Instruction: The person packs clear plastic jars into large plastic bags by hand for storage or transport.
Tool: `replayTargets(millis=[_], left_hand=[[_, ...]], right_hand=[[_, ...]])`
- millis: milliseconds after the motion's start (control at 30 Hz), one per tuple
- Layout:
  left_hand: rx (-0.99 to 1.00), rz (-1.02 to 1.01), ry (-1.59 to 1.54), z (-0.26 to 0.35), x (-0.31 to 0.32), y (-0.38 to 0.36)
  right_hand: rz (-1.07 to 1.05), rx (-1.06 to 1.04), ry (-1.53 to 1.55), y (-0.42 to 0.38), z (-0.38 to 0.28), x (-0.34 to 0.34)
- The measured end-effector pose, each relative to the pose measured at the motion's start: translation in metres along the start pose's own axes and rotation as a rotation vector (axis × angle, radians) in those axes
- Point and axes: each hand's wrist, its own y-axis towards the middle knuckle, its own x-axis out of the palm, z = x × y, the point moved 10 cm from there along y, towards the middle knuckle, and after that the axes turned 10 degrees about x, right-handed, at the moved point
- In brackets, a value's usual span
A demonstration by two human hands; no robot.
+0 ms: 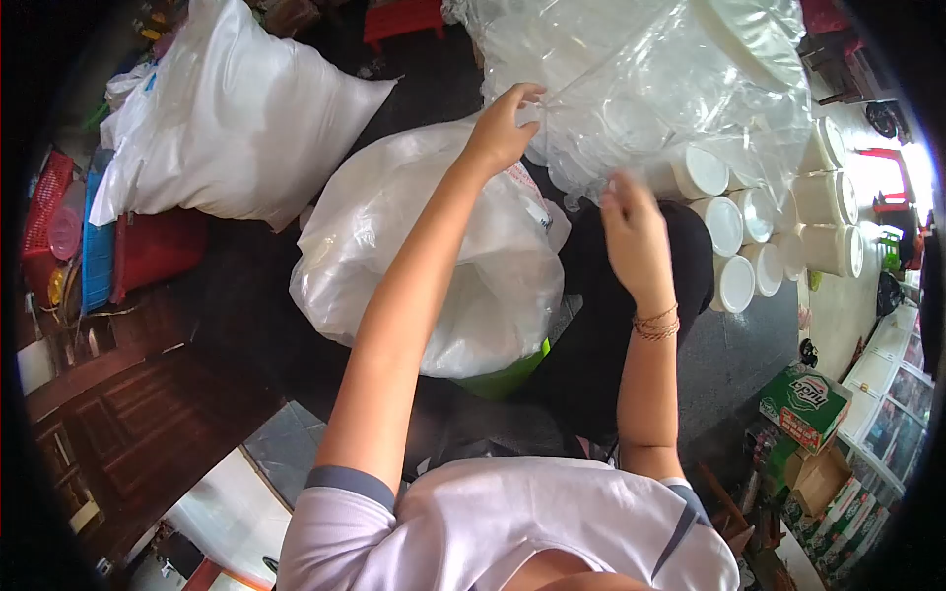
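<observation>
A large clear plastic bag (631, 89) with see-through contents lies at the top right. At its lower left edge is my left hand (507, 126), fingers apart and curved towards the plastic. My right hand (631, 222) is just below the bag's lower edge; its fingertips are bent and smeared by motion, so whether they grip anything is unclear. Beneath my left forearm, a white translucent plastic bag (424, 236) lines a green container (498, 379), its folds spread around the opening.
White lidded tubs (734, 284) are stacked on their sides at the right. A full white sack (236, 118) stands at the upper left beside a red bin (158, 251). Green cartons (806, 404) sit at the lower right, and a red stool (404, 20) at the top.
</observation>
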Motion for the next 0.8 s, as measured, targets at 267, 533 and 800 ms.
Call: replayTargets(millis=[267,533,800], left_hand=[[0.193,-0.094,0.436,-0.016,0.0,0.012],[0.119,0.008,0.177,-0.037,-0.011,-0.011],[-0.022,0.008,-0.313,-0.05,-0.007,-0.006]], right_hand=[[-0.298,-0.067,-0.3,0.04,-0.049,0.081],[0.077,0.064,-0.308,0.08,-0.007,0.097],[-0.013,0.288,0.181,0.09,-0.001,0.104]])
